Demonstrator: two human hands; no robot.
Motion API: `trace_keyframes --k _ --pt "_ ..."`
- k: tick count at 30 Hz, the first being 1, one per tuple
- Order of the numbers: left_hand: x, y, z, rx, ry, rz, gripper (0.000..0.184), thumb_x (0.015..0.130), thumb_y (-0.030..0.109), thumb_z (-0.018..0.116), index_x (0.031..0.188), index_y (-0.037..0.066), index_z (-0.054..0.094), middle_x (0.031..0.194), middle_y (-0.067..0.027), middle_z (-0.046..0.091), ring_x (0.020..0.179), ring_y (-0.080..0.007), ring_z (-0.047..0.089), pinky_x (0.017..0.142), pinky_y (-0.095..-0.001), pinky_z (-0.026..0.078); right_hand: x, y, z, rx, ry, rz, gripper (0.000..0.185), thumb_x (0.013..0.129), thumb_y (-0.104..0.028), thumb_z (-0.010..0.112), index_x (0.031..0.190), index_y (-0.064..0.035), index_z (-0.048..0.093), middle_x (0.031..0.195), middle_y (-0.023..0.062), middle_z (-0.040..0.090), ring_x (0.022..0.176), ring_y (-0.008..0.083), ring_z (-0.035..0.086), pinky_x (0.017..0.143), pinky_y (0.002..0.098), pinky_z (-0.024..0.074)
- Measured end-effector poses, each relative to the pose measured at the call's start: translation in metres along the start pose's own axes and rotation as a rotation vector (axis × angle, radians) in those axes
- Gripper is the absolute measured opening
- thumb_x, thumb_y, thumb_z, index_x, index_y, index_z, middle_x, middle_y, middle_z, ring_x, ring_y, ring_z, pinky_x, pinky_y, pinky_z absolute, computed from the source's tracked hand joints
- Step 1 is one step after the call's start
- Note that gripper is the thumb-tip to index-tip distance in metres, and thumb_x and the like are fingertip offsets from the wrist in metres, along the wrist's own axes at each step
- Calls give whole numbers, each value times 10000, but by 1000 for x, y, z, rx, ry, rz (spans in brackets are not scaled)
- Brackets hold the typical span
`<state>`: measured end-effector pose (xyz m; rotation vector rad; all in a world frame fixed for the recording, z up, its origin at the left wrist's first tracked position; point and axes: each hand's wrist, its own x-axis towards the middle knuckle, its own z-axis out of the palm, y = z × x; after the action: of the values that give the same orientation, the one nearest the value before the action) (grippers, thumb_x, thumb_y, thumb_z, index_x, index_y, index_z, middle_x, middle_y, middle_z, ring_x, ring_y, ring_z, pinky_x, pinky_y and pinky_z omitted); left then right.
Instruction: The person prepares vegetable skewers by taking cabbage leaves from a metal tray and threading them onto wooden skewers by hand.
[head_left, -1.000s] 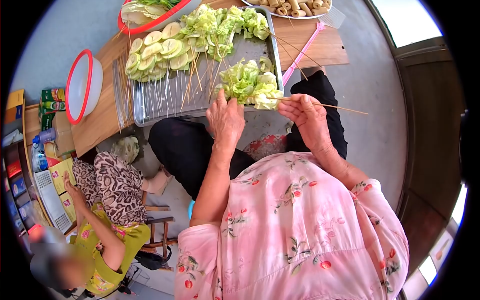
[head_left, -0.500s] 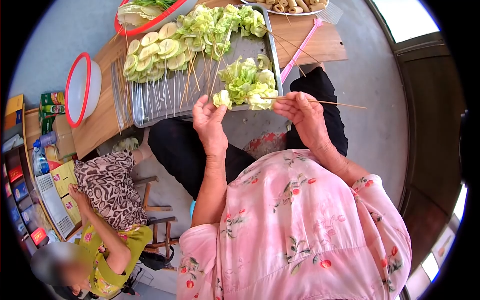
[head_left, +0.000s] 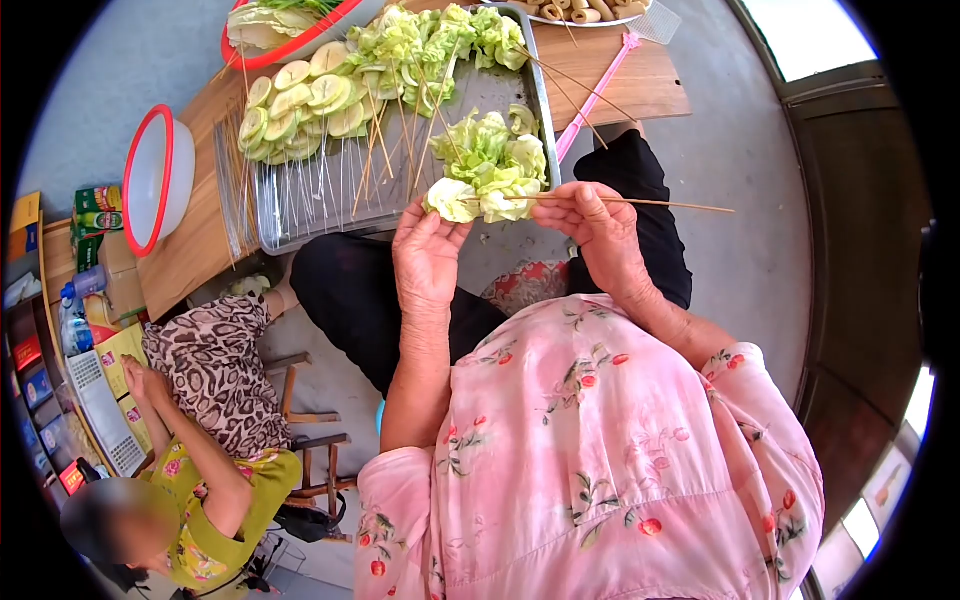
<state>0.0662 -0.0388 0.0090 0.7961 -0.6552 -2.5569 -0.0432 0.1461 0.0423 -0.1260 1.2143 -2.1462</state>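
My right hand (head_left: 597, 222) pinches a thin wooden skewer (head_left: 680, 206) that points left, with pale green lettuce (head_left: 508, 200) threaded near its tip. A folded lettuce piece (head_left: 452, 200) is between the fingers of my left hand (head_left: 428, 250), at the skewer's left end; whether the tip goes through it is hidden. Just beyond, more loose lettuce (head_left: 482, 143) lies at the near right corner of the metal tray (head_left: 545, 110). Skewered lettuce (head_left: 420, 40) and pale green round slices (head_left: 290, 100) fill the tray's far and left parts.
A pink stick (head_left: 598, 95) lies on the wooden table (head_left: 650, 80) right of the tray. Red-rimmed bowls (head_left: 162, 180) stand left and at the back. A plate (head_left: 590, 22) of brown rolls is at the far edge. Another person (head_left: 215, 480) sits at the lower left.
My left hand took a lettuce piece from the pile and brought it to the skewer's left end. My right hand has kept hold of the skewer. The other person's hands moved.
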Motion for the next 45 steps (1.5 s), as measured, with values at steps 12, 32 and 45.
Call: trace_keyframes --k 12,32,45 --pt "0 -6 9 106 95 35 296 860 69 529 1148 48 464 1072 -113 560 969 -227 564 845 -405 465 -5 -5 6 -98 -6 -7 345 932 -273 485 987 56 573 932 170 639 865 251 644 809 354 521" --pt "-10 -10 14 483 80 232 239 845 17 570 1082 -7 577 983 -64 598 834 -112 577 738 -237 482 -5 2 7 -97 -14 -50 350 925 -281 499 991 55 573 956 169 634 894 253 639 844 359 506" --pt "-14 -11 18 736 50 361 266 785 -25 624 1045 -30 566 1124 -93 513 875 -122 571 738 -245 488 -6 1 11 -102 -35 -80 363 923 -293 499 993 56 569 967 175 632 903 254 637 848 364 505"
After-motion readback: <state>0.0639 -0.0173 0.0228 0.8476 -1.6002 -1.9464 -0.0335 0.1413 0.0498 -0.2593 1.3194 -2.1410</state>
